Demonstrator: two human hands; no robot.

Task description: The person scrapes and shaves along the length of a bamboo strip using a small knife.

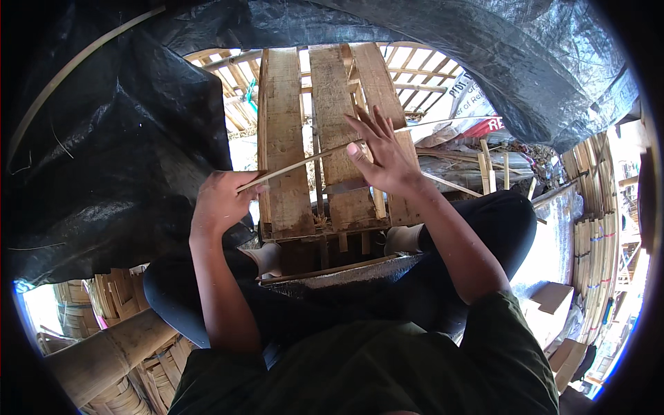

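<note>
A long thin bamboo strip (297, 164) slants across in front of me, over a bench of rough wooden planks (287, 124). My left hand (225, 197) is closed around its near left end, thumb and fingers pinching it. Along the strip's middle is my right hand (389, 158), fingers stretched out and apart. The strip passes behind the right thumb and fingers; whether they touch it I cannot tell. Its thin far end shows again to the right of that hand. On the planks below lies what looks like a flat dark blade (346, 185) with a pale wooden handle (379, 205).
Black plastic sheeting (117, 152) hangs at the left, and more sheeting (539, 62) covers the upper right. Cut bamboo pieces (484, 173) stand beside my right knee. Bundled bamboo slats (595, 256) are at the far right. A thick bamboo pole (111, 356) lies at lower left.
</note>
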